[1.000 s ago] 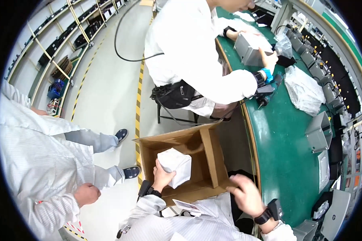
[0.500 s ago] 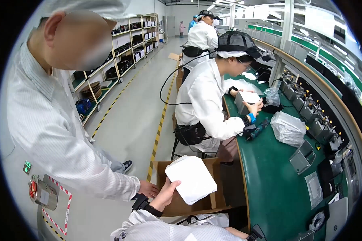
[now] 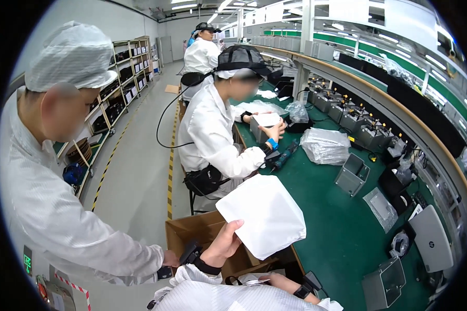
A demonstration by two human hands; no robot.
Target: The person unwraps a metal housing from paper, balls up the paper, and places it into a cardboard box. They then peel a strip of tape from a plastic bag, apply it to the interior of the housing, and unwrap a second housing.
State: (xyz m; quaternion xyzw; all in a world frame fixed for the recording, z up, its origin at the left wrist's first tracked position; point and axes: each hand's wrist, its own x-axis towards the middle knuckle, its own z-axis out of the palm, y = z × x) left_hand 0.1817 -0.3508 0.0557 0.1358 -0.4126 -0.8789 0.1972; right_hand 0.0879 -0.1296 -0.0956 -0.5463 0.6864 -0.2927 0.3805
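My left hand [image 3: 225,243] grips a square, white wrapped package [image 3: 264,215] by its near left edge, thumb on top. The package hangs tilted over an open cardboard box [image 3: 189,228], its far right side reaching over the green bench. Low in the picture, my right hand [image 3: 277,282] is close to my body beside the bench edge; its fingers are too hidden to read. A black band with a small device is on each of my wrists.
A co-worker [image 3: 78,217] stands close on the left, a hand by the cardboard box. Another co-worker [image 3: 218,129] sits ahead, holding a grey box [image 3: 262,127]. The green bench [image 3: 327,228] carries metal housings [image 3: 353,174], bubble-wrapped items [image 3: 324,146], a power screwdriver [image 3: 285,155] and a laptop [image 3: 431,238].
My left hand has lifted the white package up and to the right, from over the cardboard box toward the bench. The view has turned right, and my right hand now shows more.
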